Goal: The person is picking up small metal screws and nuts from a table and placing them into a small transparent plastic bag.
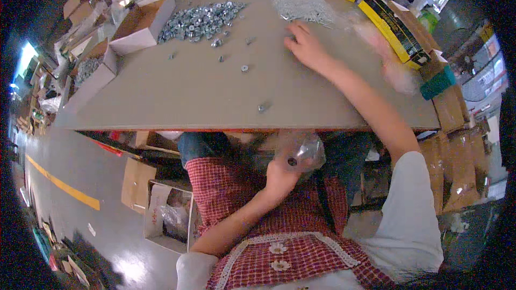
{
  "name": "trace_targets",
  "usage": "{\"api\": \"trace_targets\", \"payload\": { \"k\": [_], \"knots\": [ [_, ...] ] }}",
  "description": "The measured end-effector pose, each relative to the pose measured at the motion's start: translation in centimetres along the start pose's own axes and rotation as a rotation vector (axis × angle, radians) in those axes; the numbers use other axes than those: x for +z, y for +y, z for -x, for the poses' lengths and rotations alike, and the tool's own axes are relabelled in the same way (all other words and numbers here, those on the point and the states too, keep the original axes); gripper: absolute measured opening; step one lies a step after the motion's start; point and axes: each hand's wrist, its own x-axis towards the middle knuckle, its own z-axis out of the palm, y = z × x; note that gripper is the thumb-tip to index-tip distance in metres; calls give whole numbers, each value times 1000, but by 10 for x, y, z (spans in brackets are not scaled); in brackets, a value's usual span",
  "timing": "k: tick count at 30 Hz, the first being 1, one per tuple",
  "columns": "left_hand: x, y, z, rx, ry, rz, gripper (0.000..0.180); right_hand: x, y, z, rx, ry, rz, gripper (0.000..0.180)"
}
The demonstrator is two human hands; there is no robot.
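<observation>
Over my lap, just below the table's front edge, my left hand (281, 175) is closed on a clear plastic bag (310, 153). A small dark round spot shows on the bag near my fingers; I cannot make out what it is. My right hand (306, 45) reaches far across the table, its fingers slightly bent and apart, with nothing visible in them. Its fingertips are at the near edge of a flat clear bag of thin silvery screws (301, 6). Left of that lies a pile of small shiny metal fasteners (201, 20), with a few loose pieces scattered toward me.
Open cardboard boxes (144, 26) line the table's left side. Black and yellow boxes (391, 29), crumpled clear plastic and a green block (438, 82) stand along the right. An open carton (161, 217) sits on the floor at the lower left.
</observation>
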Motion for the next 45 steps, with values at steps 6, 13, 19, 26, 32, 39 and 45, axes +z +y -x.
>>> {"api": "trace_targets", "payload": {
  "k": [6,13,19,26,32,39,45],
  "knots": [
    [-5,2,2,-121,14,-5,47,-15,6,-34,125,-127,623,70],
    [1,-18,2,-43,5,23,47,-15,18,-11,-243,-219,478,68],
    [-2,-5,2,-141,-51,17,46,-41,-16,60,-214,-203,405,70],
    [-6,3,6,-168,-50,30,46,-47,-35,75,62,-220,536,74],
    [-1,-3,10,-80,-3,30,42,-47,-33,84,-96,-210,451,76],
    [-3,5,10,-71,-6,46,46,-45,-7,83,-28,-95,218,72],
    [0,-9,10,-83,-7,36,50,-45,-19,81,-221,-195,399,72]
  ]
}}
